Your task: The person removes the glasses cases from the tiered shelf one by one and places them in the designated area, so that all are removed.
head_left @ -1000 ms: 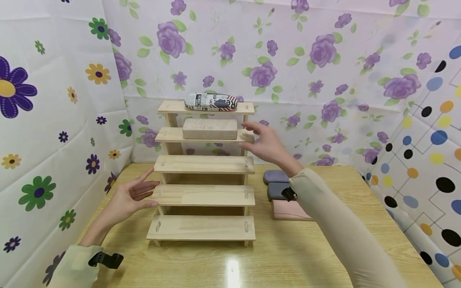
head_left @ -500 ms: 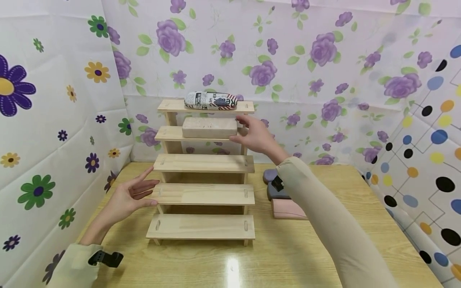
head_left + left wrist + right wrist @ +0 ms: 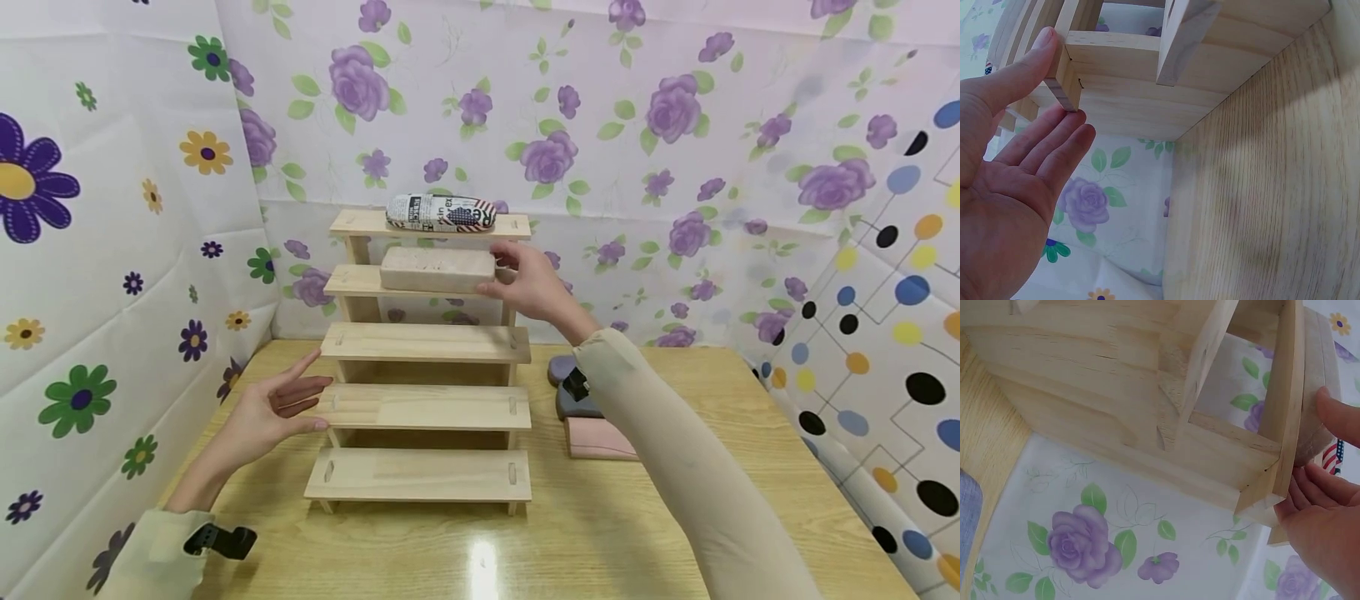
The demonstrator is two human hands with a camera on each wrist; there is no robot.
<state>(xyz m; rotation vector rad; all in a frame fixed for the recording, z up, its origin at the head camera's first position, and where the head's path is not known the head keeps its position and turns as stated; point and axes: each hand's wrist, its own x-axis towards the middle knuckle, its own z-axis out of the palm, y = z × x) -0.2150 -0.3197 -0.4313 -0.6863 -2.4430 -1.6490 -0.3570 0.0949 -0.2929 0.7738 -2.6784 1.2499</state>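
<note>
A stepped wooden shelf rack (image 3: 429,407) stands on the table. On its second tier from the top lies a beige glasses case (image 3: 435,270). My right hand (image 3: 534,283) pinches this case's right end, the thumb on its front and the fingers at its end and back. In the right wrist view the thumb (image 3: 1335,415) presses against the case's side. My left hand (image 3: 258,417) holds the left end of the second shelf from the bottom between thumb and fingers, which the left wrist view shows around the board end (image 3: 1063,90). A newspaper-print glasses case (image 3: 441,214) rests on the top tier.
Right of the rack, a purple case (image 3: 560,368), a dark grey-blue case (image 3: 576,402) and a pink case (image 3: 600,439) lie in a row, partly behind my right sleeve. Flowered cloth (image 3: 630,167) hangs behind the table (image 3: 420,550); more patterned cloth hangs at both sides.
My right hand has moved left from beside the beige glasses case onto its right end, its fingers now closing on it. The left hand and the rack have stayed put.
</note>
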